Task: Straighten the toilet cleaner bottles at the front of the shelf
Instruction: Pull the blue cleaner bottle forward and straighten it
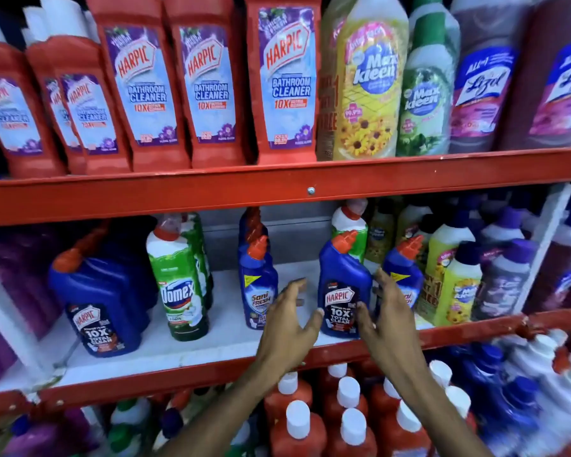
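Both hands were spread wide, the left hand [289, 321] at nine o'clock and the right hand [384, 313] at three o'clock of the upright blue Harpic bottle [342, 285] on the shelf's front edge [178, 374], thumbs brushing its label, neither clasping it.

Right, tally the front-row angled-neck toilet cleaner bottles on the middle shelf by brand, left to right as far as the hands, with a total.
Harpic: 2, a big one at far left and one between the left hand and right hand at
Domex: 1
Sani Fresh: 2
Total: 5
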Demonstrator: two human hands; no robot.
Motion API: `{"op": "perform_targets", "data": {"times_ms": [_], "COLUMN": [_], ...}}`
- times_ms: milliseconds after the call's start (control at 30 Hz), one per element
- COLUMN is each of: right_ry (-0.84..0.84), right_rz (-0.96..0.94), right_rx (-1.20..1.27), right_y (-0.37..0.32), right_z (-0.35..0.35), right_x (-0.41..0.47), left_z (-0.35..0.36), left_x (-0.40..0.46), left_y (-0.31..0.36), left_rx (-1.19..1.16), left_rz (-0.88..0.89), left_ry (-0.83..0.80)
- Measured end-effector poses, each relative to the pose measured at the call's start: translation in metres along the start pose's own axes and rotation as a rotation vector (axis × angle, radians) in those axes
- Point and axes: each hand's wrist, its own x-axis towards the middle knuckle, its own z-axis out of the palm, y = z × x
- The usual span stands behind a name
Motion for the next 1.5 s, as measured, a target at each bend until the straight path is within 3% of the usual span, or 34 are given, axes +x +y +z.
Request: {"op": "perform_targets", "data": {"times_ms": [233,333,600,800,1000,1233,1500], "right_ry": [-0.078,-0.079,-0.003,-0.089,-0.245,-0.358,-0.405], "right_rz": [0.077,0.093,-0.11,-0.177,-0.196,-0.186,-0.162], "right_rx": [0.092,0.184,0.344,0.491,0.568,0.531,0.45], "right_y": [0.026,0.023,-0.045,-0.115,-0.185,-0.226,-0.227], "right_z": [0.009,0.006,0.014,0.081,0.158,0.226,0.26], "right_x": [0.01,0.008,-0.018,-0.037,-0.05,-0.059,-0.062], "left_z": [0.03,0.028,-0.039,-0.124,-0.201,-0.253,-0.265], "left_x": [0.029,0.02,-0.032,-0.078,-0.1,-0.109,-0.106], "left_y": [0.0,-0.003,-0.008,-0.032,-0.083,-0.131,-0.152], "left_rx": [-0.227,-0.228,-0.305,-0.149,0.002,0.046,0.121], "left_rz": [-0.144,-0.091,0.05,0.013,-0.092,-0.178,-0.21], "left_ry": [-0.091,-0.01,0.254,0.497,0.612,0.55,0.469]}}
